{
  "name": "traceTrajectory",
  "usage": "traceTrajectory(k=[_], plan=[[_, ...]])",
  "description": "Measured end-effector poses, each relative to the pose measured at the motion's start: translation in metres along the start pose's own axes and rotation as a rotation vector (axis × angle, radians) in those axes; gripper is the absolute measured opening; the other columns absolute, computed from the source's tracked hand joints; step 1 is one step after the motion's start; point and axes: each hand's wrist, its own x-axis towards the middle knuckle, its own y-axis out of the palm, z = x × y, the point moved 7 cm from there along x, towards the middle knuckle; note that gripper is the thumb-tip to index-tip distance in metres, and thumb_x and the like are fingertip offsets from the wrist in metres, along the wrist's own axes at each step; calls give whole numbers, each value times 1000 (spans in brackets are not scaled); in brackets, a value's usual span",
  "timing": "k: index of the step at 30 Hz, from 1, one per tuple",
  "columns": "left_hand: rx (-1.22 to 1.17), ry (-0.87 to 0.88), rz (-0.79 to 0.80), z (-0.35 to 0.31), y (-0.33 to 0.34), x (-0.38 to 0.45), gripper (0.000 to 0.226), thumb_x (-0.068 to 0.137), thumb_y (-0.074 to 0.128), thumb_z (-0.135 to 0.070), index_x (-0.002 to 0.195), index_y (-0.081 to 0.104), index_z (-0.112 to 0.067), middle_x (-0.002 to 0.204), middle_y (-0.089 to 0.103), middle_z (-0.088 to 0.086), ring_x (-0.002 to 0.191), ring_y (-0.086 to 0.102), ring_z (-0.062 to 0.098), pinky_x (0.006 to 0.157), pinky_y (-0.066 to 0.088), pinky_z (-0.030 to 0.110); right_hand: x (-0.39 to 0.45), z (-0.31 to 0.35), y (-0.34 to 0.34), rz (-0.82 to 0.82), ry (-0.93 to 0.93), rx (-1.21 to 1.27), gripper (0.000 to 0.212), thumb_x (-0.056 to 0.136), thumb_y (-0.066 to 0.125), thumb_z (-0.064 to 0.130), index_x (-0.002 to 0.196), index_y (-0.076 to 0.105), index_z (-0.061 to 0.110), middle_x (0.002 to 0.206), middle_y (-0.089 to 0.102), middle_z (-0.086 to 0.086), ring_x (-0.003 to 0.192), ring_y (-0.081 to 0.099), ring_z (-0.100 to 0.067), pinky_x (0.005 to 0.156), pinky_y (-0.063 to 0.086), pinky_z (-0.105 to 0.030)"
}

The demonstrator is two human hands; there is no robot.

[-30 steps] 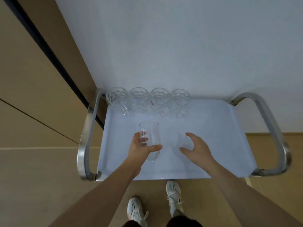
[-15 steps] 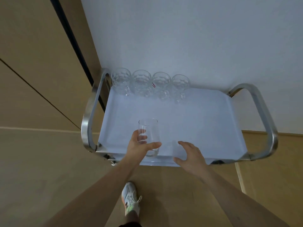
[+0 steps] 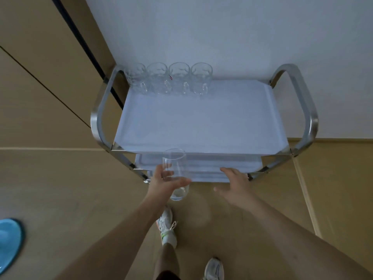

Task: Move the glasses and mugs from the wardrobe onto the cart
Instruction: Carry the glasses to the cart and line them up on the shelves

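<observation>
A tall clear glass (image 3: 175, 174) is being gripped by the left hand (image 3: 163, 183) and is being drawn back off the cart (image 3: 201, 126), now short of its near edge over the floor. The right hand (image 3: 235, 185) is being held slack and empty. Four mugs (image 3: 169, 78) are being left at the rear; the placement looks undone.
</observation>
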Motion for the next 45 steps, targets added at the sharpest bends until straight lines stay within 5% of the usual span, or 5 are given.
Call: traceTrajectory(k=[3,9,14,30,45], plan=[[11,-7,0,18,8,-12,76,58,97,-13,122,58,-24,111,72,4,93,74,12,70,58,26,-8,-11,6,12,-14,-2,77,91,68,47,156,32,25,159,32,-3,147,26,-28,119,27,-41],[38,-74,-19,55,16,-15,75,57,98,-20,120,58,-28,120,65,-1,110,64,16,76,51,27,-3,-30,28,28,-6,20,79,89,71,44,155,34,23,158,35,-5,144,32,-27,117,30,-40],[-13,-82,1,80,22,14,86,51,96,-25,128,58,-18,126,66,11,118,64,29,99,53,55,12,-54,60,29,9,47,78,91,69,43,156,30,27,162,28,-3,147,29,-24,118,31,-42],[-29,105,62,163,30,162,92,52,95,-29,134,52,-26,131,60,7,119,63,25,101,53,50,141,-104,151,-143,-103,6,77,90,70,44,155,34,26,160,33,-1,147,25,-27,116,29,-40],[-29,443,66,146,48,273,100,38,94,-34,129,55,-23,128,62,9,118,63,26,102,53,51,235,-120,131,-452,-255,-161,76,87,72,46,152,41,22,154,42,-8,142,31,-33,117,27,-37]])
